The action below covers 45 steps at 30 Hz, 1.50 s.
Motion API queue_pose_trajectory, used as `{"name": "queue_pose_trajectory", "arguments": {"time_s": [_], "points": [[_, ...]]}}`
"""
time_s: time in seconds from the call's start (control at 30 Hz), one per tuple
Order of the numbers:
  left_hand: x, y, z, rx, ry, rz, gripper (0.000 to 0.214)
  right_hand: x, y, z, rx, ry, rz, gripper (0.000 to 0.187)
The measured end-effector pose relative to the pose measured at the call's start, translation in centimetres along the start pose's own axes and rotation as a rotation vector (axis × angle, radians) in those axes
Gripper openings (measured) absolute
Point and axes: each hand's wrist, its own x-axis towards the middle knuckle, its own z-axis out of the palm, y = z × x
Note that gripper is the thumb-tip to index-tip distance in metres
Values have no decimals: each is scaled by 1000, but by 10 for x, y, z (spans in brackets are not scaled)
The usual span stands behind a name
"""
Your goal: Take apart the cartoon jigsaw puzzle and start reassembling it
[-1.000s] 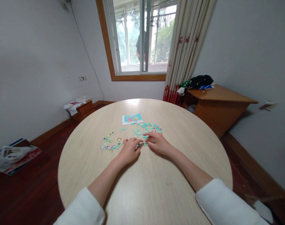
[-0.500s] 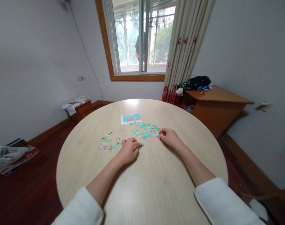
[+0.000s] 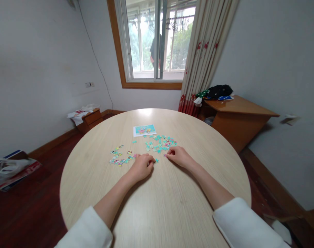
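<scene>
My right hand [image 3: 180,156] pinches a small pink jigsaw piece [image 3: 165,155] at its fingertips, low over the table. Close by on the left, my left hand [image 3: 143,166] rests with curled fingers; what lies under them is hidden. A single teal jigsaw piece [image 3: 157,160] lies just off its fingertips. Beyond my right hand spreads a loose pile of mostly teal jigsaw pieces [image 3: 160,143]. To the left, a partly ring-shaped group of colourful jigsaw pieces [image 3: 122,161] reaches my left knuckles. A printed picture card [image 3: 144,130] lies behind the pieces.
Everything lies on a round wooden table [image 3: 157,210]. A lone teal piece [image 3: 134,142] sits between the two groups. A brown desk [image 3: 239,117] with clothes [image 3: 219,91] stands back right. Behind are a window and a curtain [image 3: 205,48]; a dark figure shows outside.
My right hand has moved left from the pile's edge, carrying the pink piece toward my left hand. My left forefinger has drawn back from pointing at the teal piece and curled.
</scene>
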Motion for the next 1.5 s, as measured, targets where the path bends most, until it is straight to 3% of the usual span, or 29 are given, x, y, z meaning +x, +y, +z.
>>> {"name": "queue_pose_trajectory", "arguments": {"time_s": [0.2, 0.43, 0.63, 0.7, 0.77, 0.87, 0.93, 1.17, 1.5], "points": [[0, 3, 1, -46, -11, -5, 24, -6, -14, 16, 130, -89, -76, 14], [-1, 5, 4, -106, 29, -10, 26, -10, -19, 14, 159, -140, -123, 12], [-1, 3, 5, -114, 9, -2, 28, -11, -18, 10, 350, -327, -180, 13], [-1, 3, 5, -106, 4, -1, 28, -7, -13, 10, 383, -269, -163, 15], [-2, 2, 5, -102, -1, -1, 28, -2, -6, 9, 357, -118, -120, 17], [-2, 3, 4, -95, -9, -2, 27, 6, 6, 5, 178, 101, -35, 20], [-2, 4, 3, -94, -12, -4, 26, 8, 12, 1, 40, 155, 22, 26], [-3, 8, -1, -99, -23, -11, 25, 6, 15, -2, -157, 113, 60, 33], [-4, 13, -3, -90, 41, -30, 25, 6, 18, -1, -103, 80, 34, 33]]}}
